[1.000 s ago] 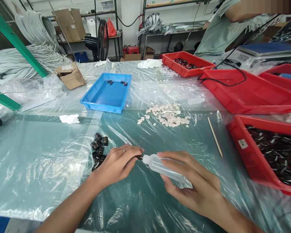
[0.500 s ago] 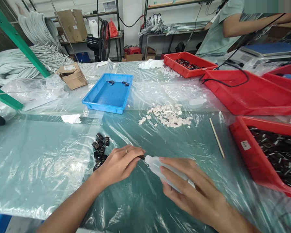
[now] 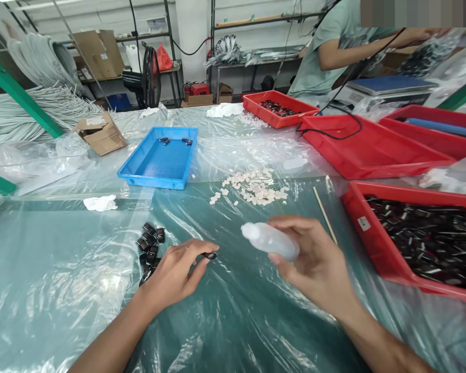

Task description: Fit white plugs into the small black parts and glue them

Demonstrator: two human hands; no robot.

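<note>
Between the thumb and fingers of my left hand (image 3: 178,269) is a small black part (image 3: 209,255), held just above the plastic-covered table. My right hand (image 3: 314,259) grips a translucent white squeeze bottle (image 3: 272,241), tilted with its tip toward the left and apart from the part. Beside my left hand lies a pile of black pieces (image 3: 149,243), partly hidden by the hand. Small white pieces (image 3: 256,187) are scattered beyond my hands.
A blue tray (image 3: 151,181) holds a few black parts. Red bins (image 3: 373,274) stand at the right, the nearest full of black parts. A thin stick (image 3: 325,215) lies beside it. A person (image 3: 334,49) works at the back right.
The bottle in my right hand has moved up, away from the part in my left hand, and the right hand has turned. The camera view has shifted to the right.
</note>
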